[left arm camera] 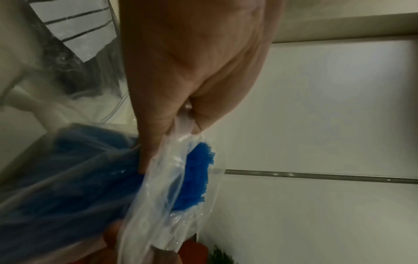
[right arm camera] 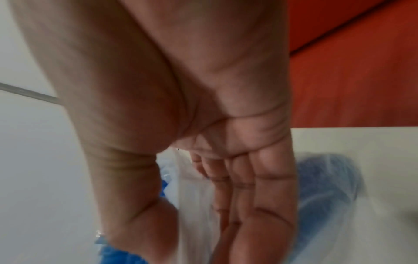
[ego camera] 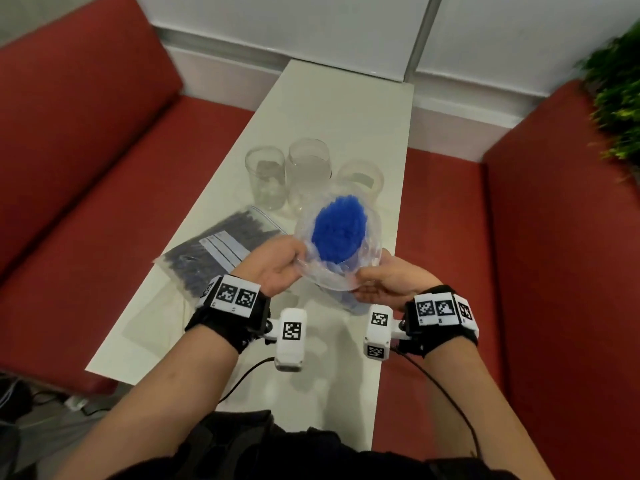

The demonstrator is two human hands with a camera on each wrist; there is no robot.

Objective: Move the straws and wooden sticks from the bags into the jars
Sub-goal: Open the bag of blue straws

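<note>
A clear plastic bag [ego camera: 370, 237] full of blue straws [ego camera: 339, 230] is held upright above the white table [ego camera: 329, 109], its mouth pulled open towards me. My left hand [ego camera: 294, 261] pinches the bag's rim on the left, and my right hand [ego camera: 367, 275] pinches the rim on the right. The left wrist view shows my left hand [left arm camera: 181, 128] with thumb and finger closed on the plastic beside the straw ends [left arm camera: 199, 175]. A second zip bag [ego camera: 214, 251] of dark sticks lies flat on the table to the left. Three empty glass jars [ego camera: 265, 178] [ego camera: 308, 171] [ego camera: 362, 178] stand behind the bags.
Red bench seats [ego camera: 86, 202] [ego camera: 554, 271] run along both long sides of the narrow table. A green plant [ego camera: 616, 109] is at the far right. White walls close the far end. Cables from the wrist cameras hang near the table's front edge.
</note>
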